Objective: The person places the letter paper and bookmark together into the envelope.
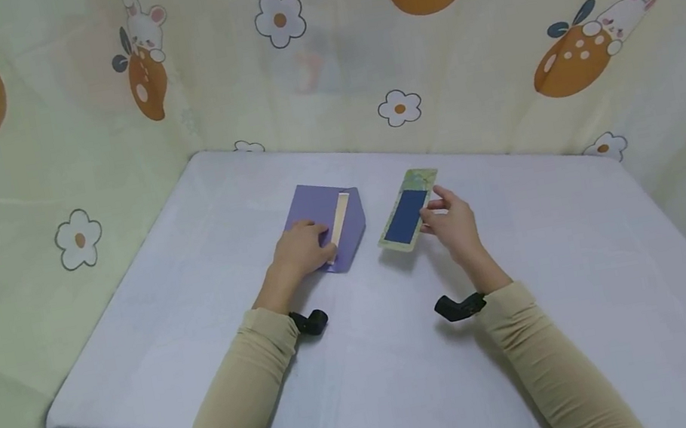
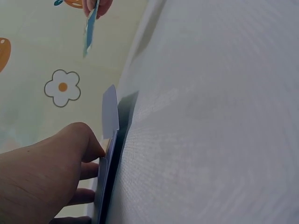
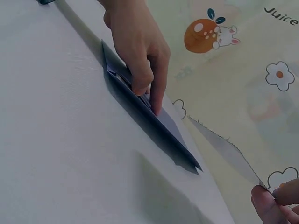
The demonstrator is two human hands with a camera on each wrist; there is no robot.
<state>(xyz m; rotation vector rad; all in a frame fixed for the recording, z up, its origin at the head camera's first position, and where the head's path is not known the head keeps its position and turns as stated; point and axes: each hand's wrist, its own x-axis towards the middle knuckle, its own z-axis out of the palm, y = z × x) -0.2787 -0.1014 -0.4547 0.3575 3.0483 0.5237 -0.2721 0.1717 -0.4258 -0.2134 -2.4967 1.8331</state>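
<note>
A purple envelope (image 1: 310, 203) lies on the table with its flap (image 2: 110, 112) folded out and a cream strip (image 1: 340, 216) along the flap side. My left hand (image 1: 302, 249) grips it near the opening, thumb and bent fingers against the paper. To the right, my right hand (image 1: 452, 223) pinches the right edge of a long pale-green card (image 1: 417, 180) with a dark blue panel (image 1: 405, 217). The card is tilted and off the table, its shadow below. In the right wrist view only the card's pale side (image 3: 224, 147) shows, with fingertips at its lower end.
A white cloth covers the table (image 1: 369, 362), whose front edge drops off at lower left. Behind stands a pale curtain (image 1: 335, 93) printed with flowers, oranges and rabbits. A black wrist camera (image 1: 310, 323) sits at the left cuff, another black camera (image 1: 459, 307) at the right.
</note>
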